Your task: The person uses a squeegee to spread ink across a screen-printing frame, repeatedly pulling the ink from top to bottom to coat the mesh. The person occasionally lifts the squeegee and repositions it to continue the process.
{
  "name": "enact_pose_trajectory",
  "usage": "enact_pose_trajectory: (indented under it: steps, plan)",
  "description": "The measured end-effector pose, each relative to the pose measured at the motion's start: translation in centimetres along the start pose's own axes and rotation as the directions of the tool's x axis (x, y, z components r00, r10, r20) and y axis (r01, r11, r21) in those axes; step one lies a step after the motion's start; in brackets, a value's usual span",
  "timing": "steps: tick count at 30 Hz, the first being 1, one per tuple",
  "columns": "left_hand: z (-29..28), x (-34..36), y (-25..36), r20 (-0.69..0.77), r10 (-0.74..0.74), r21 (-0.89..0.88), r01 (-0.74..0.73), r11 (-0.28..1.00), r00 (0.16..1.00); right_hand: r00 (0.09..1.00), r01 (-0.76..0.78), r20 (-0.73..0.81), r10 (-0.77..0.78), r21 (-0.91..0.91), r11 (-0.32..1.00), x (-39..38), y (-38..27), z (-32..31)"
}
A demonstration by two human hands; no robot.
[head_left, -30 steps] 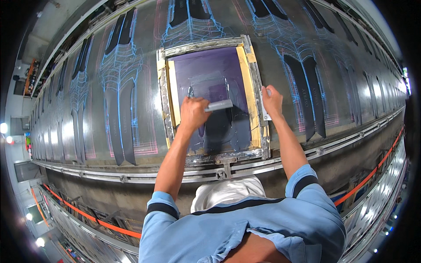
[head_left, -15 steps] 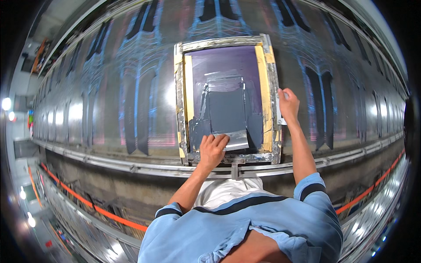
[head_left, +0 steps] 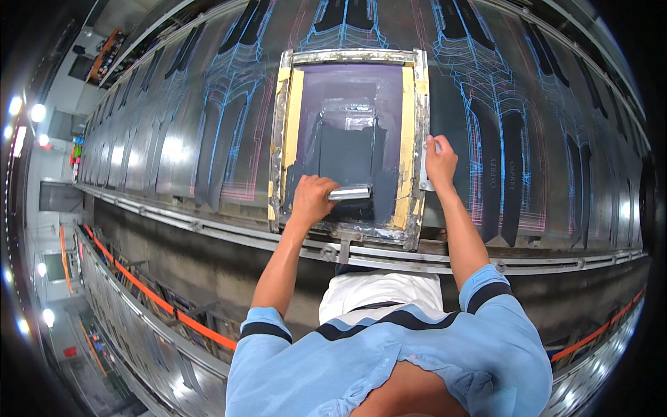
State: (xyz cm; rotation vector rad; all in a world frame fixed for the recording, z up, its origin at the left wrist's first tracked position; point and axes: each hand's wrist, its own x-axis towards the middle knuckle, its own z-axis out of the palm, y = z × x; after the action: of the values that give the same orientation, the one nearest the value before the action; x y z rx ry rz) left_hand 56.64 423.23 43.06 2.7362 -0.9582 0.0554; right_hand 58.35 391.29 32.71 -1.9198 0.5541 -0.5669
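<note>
A metal-framed printing screen [head_left: 286,125] with yellow taped sides and purple mesh lies flat on the long printing table [head_left: 174,146]. My left hand [head_left: 313,198] grips a silver squeegee [head_left: 351,192] near the frame's near edge, over dark ink on the mesh. My right hand [head_left: 439,161] holds the frame's right rail. Both forearms reach out from my blue short sleeves.
Rows of dark fabric pieces [head_left: 504,167] with blue and pink printed lines cover the table on both sides of the screen. A metal rail [head_left: 208,229] runs along the table's near edge. An orange bar [head_left: 160,302] sits below. Bright lamps [head_left: 28,111] glare at far left.
My left hand has drawn the squeegee from the middle of the mesh down toward the near edge. The right hand stays on the right rail. The view has shifted slightly.
</note>
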Motion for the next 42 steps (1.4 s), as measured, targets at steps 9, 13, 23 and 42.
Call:
enact_pose_trajectory:
  steps: [9,13,23,42]
  plan:
    - [-0.1,3.3,-1.2,0.189,0.009,-0.139,0.018,0.99,0.982,0.974,-0.164,0.113,0.196,-0.243,0.956,1.4,1.1,-0.3]
    - [-1.1,9.1,-4.9,0.176,0.004,-0.213,0.034,0.977,0.984,0.961,0.15,0.276,0.018,-0.573,0.806,3.1,-3.0,0.0]
    - [1.6,18.9,-9.6,0.101,0.055,-0.104,-0.044,0.994,0.993,0.59,0.54,0.76,-0.273,-0.12,0.833,7.8,-9.4,11.4]
    - [1.0,18.7,-10.3,0.111,0.118,-0.073,-0.11,0.991,0.987,0.581,0.578,0.757,-0.298,-0.126,0.806,8.0,-9.8,11.3]
